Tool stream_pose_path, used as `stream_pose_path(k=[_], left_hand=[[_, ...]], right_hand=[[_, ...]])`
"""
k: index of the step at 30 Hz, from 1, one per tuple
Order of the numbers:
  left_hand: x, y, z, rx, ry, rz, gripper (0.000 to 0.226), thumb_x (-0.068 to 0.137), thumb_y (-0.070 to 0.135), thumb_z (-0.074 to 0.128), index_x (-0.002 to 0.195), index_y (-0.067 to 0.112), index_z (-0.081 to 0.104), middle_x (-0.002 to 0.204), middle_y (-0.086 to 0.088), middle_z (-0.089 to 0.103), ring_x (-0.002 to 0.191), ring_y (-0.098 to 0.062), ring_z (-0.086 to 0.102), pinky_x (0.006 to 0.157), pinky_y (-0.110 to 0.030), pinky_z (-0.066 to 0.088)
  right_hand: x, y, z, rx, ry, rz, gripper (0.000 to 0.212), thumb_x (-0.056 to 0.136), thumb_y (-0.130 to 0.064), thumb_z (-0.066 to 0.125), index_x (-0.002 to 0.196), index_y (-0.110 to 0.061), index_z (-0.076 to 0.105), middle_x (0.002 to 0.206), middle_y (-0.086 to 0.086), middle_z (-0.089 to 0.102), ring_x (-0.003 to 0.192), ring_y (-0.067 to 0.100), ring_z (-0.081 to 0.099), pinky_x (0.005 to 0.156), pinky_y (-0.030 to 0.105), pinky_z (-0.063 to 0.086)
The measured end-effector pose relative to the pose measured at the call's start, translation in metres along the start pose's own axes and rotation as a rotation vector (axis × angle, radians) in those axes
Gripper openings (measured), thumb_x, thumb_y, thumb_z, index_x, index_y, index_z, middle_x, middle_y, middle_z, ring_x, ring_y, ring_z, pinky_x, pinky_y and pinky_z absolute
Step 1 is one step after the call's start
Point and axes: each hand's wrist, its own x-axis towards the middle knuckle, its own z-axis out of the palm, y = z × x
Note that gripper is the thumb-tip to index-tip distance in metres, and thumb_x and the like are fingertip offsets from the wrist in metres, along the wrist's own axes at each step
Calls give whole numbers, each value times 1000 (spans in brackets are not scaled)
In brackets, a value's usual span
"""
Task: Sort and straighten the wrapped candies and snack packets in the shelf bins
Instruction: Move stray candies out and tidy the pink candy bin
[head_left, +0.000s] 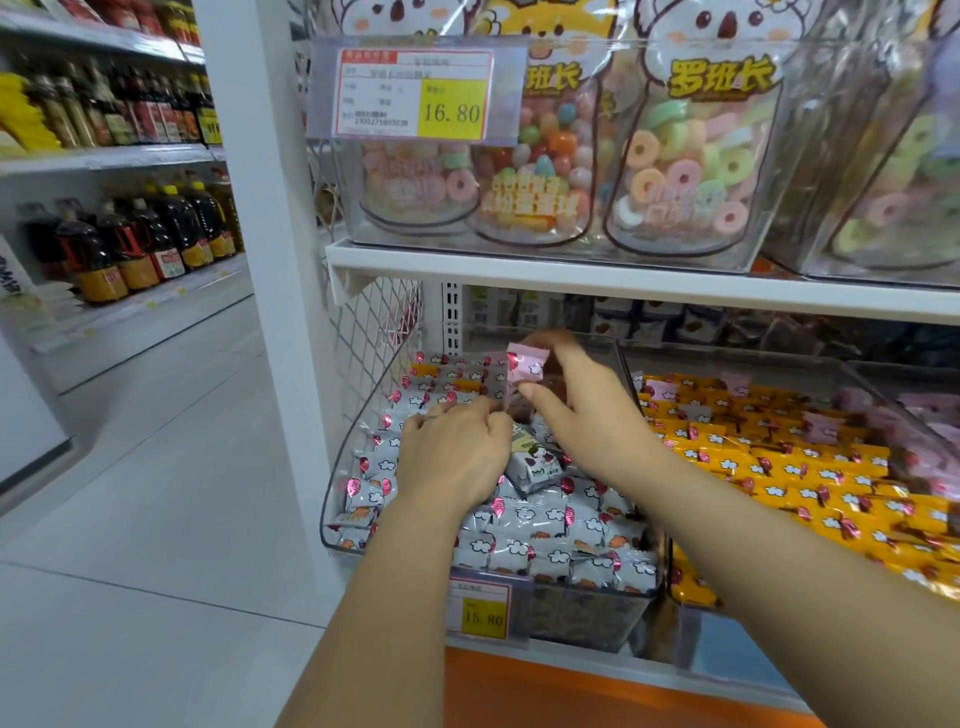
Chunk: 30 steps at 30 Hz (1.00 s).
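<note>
One pink wrapped candy (527, 364) pinched between thumb and fingers of right hand (582, 415), raised over back of clear plastic left bin (353, 447). Bin full of silver-white cloud-print packets (524, 519), most in rows, few tilted. Left hand (452, 452) rests knuckles-up on those packets, fingers curled; cannot tell whether gripping one. Neighbouring clear bin (737, 644) to right holds yellow cloud-print packets (779, 467), three pink ones on top. Two yellow price tags: 15.80 tag (483, 610) on left bin front, 16.80 tag (415, 93) on upper shelf.
</note>
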Motion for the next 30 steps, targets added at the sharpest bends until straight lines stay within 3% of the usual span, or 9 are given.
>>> stream_pose_path(k=[3,7,10,11,14,19,22,27,30], left_hand=[[-3,2,-3,-13,74,1,39,94,29,32,126,23,54,127,-4,58,116,-21,48,100,-39,29],[-15,16,-11,-12,192,52,39,93,21,42,130,23,52,131,-3,54,119,-23,49,102,-39,35],[-35,46,-16,-124,248,163,40,90,15,45,129,24,54,131,0,54,118,-21,49,102,-39,38],[-42,60,-17,-175,248,214,41,90,13,46,128,24,54,130,1,54,118,-20,49,101,-38,38],[-66,103,-18,-349,173,362,40,91,9,48,128,24,55,128,7,55,115,-9,50,98,-25,39],[-91,164,-8,-411,17,594,44,89,13,55,129,30,51,124,15,54,109,5,47,85,-1,34],[-97,198,6,-429,-13,659,44,88,11,58,129,25,52,125,11,55,112,5,47,88,2,30],[-108,255,33,-440,-51,740,43,88,11,58,129,23,52,127,7,54,114,2,47,90,3,29],[-114,288,47,-437,-110,771,46,88,10,59,131,24,50,128,9,53,115,1,46,88,4,27]], right_hand=[[-22,-2,-19,29,-1,-21,31,92,-17,56,119,-27,44,99,-17,57,84,-1,56,69,6,43],[-57,-1,-53,28,12,-23,29,91,-17,57,111,-32,42,98,-15,61,85,-2,57,68,11,44],[-80,1,-82,4,53,-16,29,91,-18,58,111,-32,43,100,-15,61,88,8,60,76,25,48],[-87,2,-92,5,69,-19,29,90,-17,59,111,-31,44,99,-17,60,88,6,60,75,23,48],[-108,5,-123,16,121,-31,29,89,-15,61,110,-28,46,99,-24,58,93,-8,56,76,9,43],[-148,24,-171,52,258,13,30,86,-12,63,110,-27,50,99,-18,62,92,2,60,81,24,47],[-174,39,-195,59,300,47,32,86,-9,64,109,-28,51,98,-19,63,91,2,61,80,23,48],[-209,66,-230,54,377,110,42,85,-8,65,101,-42,47,94,-24,63,91,-9,60,76,6,43],[-225,84,-245,68,439,153,42,85,-11,65,99,-47,48,92,-21,65,89,-6,61,77,8,45]])
